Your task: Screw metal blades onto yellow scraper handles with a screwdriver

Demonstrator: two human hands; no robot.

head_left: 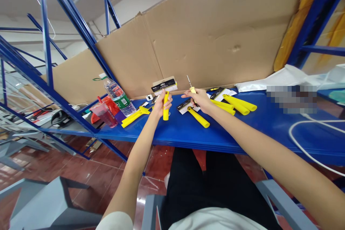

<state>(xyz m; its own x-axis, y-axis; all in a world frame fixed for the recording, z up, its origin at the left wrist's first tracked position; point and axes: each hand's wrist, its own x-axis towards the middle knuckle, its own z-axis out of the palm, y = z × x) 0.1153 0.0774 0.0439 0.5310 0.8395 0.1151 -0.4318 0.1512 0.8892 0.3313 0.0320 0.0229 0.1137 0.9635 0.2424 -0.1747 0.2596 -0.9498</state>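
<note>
My left hand (160,105) is wrapped round the yellow handle of a scraper (166,110), holding it upright above the blue table. A black-and-white card (164,85) covers its head. Closed around a screwdriver (192,90) with a pale yellow handle, my right hand (201,98) keeps the metal shaft pointing up. Below that hand lies another yellow scraper (199,118) with a labelled head. Several more yellow handles (237,104) rest to the right. On the left, a yellow tool (134,116) with a T-shaped head lies without a visible card.
A water bottle (118,95) and a pink cup (105,113) stand at the left beside blue shelf posts. A cardboard wall (205,36) rises behind the blue table (178,134). White bags (264,81) and a white cable (293,138) lie at the right.
</note>
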